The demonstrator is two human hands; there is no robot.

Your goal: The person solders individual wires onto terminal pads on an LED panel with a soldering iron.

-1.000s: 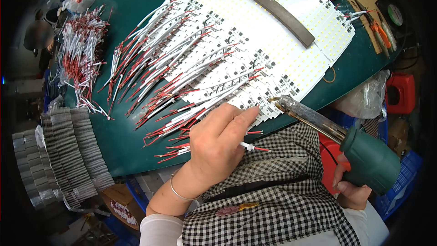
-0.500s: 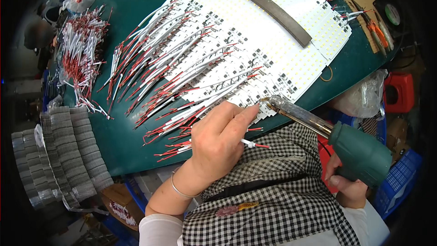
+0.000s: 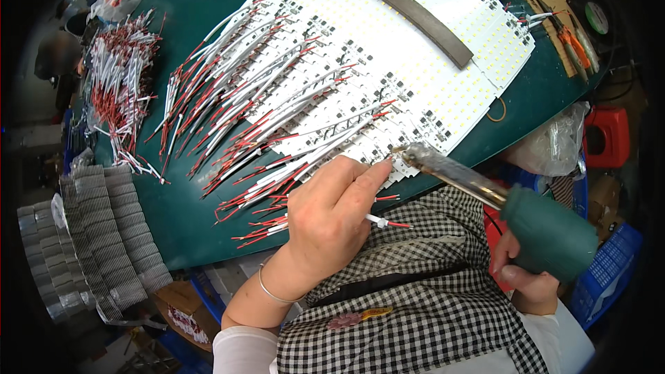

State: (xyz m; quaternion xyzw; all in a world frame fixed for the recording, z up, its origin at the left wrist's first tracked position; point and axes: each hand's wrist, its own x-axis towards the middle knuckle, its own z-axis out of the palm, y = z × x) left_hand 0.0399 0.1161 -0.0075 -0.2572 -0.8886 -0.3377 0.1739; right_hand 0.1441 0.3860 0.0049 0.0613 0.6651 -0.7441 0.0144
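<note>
My left hand [image 3: 329, 211] is closed in a pinch at the near edge of a sheet of white LED boards [image 3: 443, 107]. White-and-red wires [image 3: 391, 223] stick out from under its fingers. My right hand [image 3: 530, 284] grips the handle of a green soldering gun [image 3: 551, 232], whose metal barrel points left. The gun's tip is at the board edge, just beside my left fingertips. I cannot tell whether it touches a pad. Rows of wires [image 3: 277, 107] fan out leftward from the boards.
A curved brown bar [image 3: 398, 8] lies across the boards. A heap of red-and-white wires [image 3: 123, 86] sits at the table's left, above stacked grey ribbed strips [image 3: 114, 232]. Orange-handled pliers [image 3: 575, 48] lie at the far right, with a red stool [image 3: 608, 135] and blue basket [image 3: 609, 270] beyond.
The soldering gun's tip has shifted slightly left toward my left fingertips. My left hand keeps its pinch, and the boards appear a little further left in the picture.
</note>
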